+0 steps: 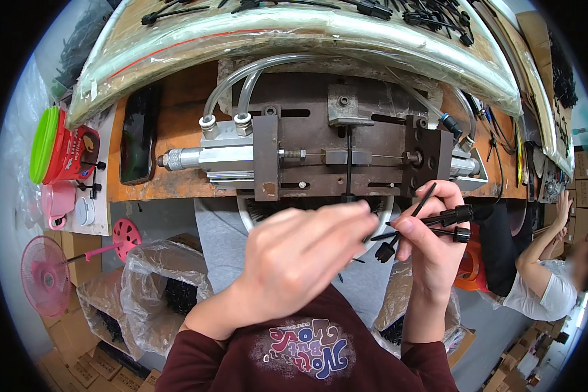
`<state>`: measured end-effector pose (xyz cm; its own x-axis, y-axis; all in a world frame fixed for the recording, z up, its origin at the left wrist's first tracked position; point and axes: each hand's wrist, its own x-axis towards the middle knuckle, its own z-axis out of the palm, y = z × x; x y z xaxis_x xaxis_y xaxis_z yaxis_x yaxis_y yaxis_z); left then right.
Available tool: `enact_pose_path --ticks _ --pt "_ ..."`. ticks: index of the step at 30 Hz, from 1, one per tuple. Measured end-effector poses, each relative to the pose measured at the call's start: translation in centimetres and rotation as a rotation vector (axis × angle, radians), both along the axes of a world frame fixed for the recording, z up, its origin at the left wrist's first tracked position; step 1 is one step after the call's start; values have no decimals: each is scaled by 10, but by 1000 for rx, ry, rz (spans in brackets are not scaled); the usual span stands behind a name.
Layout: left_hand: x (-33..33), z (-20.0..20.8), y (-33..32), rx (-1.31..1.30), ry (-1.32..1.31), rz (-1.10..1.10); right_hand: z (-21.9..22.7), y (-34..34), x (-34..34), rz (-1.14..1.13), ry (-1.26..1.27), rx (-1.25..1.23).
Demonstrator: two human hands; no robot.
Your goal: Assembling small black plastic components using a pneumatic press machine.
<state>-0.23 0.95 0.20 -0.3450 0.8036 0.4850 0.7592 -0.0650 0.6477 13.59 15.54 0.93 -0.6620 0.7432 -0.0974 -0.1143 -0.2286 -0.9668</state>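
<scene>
Left hand, blurred, is near the rod in the fixture; its grip cannot be told. Right hand pinches several black parts.

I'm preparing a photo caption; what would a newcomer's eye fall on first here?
Probably the right hand, right of centre, holding several black parts, with the blurred left hand beside it. Next, the brown and silver metal fixture on the wooden bench, above them in the picture. Then the pink fan at the far left.

Worn wooden bench with metal fixture, black phone.
</scene>
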Motion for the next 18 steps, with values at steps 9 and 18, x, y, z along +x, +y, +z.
enact_pose_path --ticks 9,18 --pt "7 -2 -4 73 31 -30 -2 -9 -1 22 47 8" --pt "6 -21 15 -77 302 187 1 -15 6 -35 36 329"
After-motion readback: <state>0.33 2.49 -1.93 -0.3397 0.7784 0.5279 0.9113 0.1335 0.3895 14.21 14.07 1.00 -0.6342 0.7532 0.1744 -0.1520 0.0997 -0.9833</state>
